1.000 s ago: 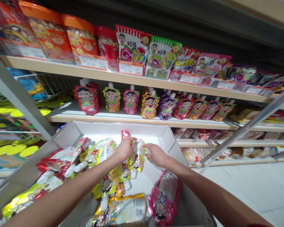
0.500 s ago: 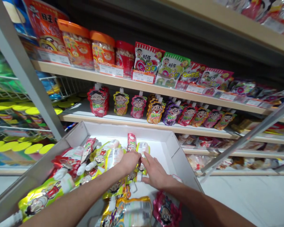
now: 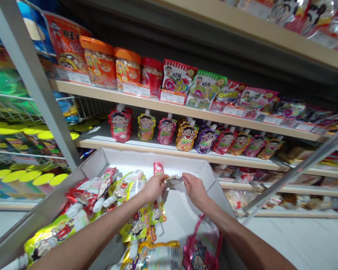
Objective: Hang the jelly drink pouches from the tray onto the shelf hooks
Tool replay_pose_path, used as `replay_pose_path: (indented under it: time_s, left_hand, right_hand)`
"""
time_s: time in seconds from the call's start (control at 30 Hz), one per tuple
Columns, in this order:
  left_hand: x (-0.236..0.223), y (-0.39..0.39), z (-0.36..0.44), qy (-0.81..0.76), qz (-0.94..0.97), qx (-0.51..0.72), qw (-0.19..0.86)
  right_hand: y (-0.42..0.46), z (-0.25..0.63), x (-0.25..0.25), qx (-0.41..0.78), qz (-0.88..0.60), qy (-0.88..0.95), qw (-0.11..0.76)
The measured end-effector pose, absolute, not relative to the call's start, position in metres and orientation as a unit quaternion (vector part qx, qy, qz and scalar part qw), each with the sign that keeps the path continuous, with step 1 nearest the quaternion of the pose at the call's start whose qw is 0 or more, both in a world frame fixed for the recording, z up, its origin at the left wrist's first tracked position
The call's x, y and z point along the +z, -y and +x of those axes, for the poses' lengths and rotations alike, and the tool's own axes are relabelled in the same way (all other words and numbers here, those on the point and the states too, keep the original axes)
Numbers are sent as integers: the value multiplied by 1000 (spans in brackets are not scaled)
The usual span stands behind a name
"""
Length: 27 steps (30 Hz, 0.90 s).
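Observation:
Between both hands, over the open carton, is a spouted drink pouch [image 3: 173, 177] seen nearly edge-on, its white cap to the right. My left hand [image 3: 156, 187] pinches the pouch's left end. My right hand [image 3: 195, 189] grips it at the cap end, fingers closed. Below my left hand lie yellow-green pouches [image 3: 134, 227], heaped along the carton's left side. A slim red packet [image 3: 158, 168] stands against the far wall behind the left fingers. Nearer me are a gold pouch [image 3: 160, 255] and a pink pouch [image 3: 201, 247].
The white carton [image 3: 154, 154] sits against the shelving. On the shelf behind it stands a row of upright character pouches [image 3: 186, 135]. Candy bags [image 3: 177, 77] and orange-lidded jars [image 3: 98, 62] fill the shelf above. A grey post [image 3: 36, 75] rises at left; a slanted metal bar [image 3: 295, 168] crosses at right.
The pouch has been lifted off the carton floor and turned, its cap now pointing right. My right hand has moved up and right. The view has shifted slightly.

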<state>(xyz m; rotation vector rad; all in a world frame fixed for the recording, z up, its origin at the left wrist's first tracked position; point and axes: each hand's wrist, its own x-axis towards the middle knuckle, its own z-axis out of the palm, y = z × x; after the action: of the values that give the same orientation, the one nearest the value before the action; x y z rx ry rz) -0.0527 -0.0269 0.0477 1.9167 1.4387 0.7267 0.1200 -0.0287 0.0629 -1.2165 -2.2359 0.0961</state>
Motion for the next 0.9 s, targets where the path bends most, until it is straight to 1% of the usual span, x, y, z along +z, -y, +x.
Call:
replay_pose_path:
  time_s: [0.07,0.13,0.37,0.53,0.63,0.7,0.77,0.83,0.9]
  left_hand:
    - [48,25,-49,-544,701,291,357]
    - [47,24,-46,-545,687,299,377]
    - [30,17,-42,-546,631,359,417]
    - [24,13,-42,-547,590,390,448]
    - [23,14,-41,-548,543,408,489]
    - [22,15,-41,-541,521,426,504]
    - [24,14,-41,-527,508,451,511]
    - [30,13,-43,-513,492,479,515]
    - [44,10,-49,-496,485,506,512]
  right_hand:
    - [23,120,70,73,-502,799,324]
    - [20,119,72,115,-522,773,343]
    - [13,123,68,222,-538,708,399]
    - [10,124,69,338,-529,653,424]
    - [13,124,54,428,-498,629,416]
    - [17,121,41,486,-498,611,378]
    - [20,117,31,514,-502,600,351]
    - [21,111,32,516,-493,599,364]
    - [18,102,43,505,-479,595,401]
